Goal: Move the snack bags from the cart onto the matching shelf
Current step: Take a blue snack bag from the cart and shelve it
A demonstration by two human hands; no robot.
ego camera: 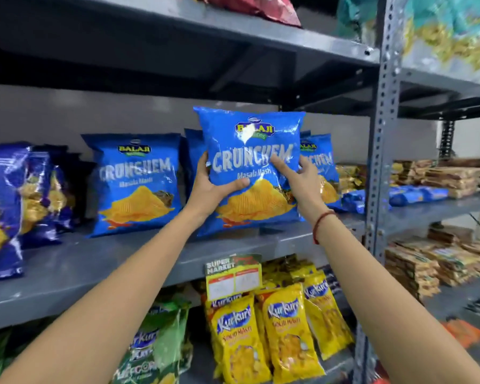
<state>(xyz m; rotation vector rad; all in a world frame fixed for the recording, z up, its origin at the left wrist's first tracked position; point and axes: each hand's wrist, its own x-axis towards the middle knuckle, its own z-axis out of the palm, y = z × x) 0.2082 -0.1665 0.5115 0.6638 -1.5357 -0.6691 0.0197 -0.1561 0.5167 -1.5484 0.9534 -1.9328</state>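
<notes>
A blue Crunchem snack bag (251, 151) stands upright at the front of the grey middle shelf (75, 261). My left hand (212, 189) grips its lower left edge, thumb across the front. My right hand (299, 174) holds its right side, with the index finger laid on the front. More blue Crunchem bags stand behind and beside it: one to the left (135, 184), one to the right (320, 162). The cart is out of view.
Dark blue chip bags (9, 206) fill the shelf's left end. Yellow Kurkure bags (286, 333) and green bags (153, 345) sit on the shelf below, under a price tag (233, 275). A perforated steel upright (380, 134) divides off the right bay with brown packets (441, 176).
</notes>
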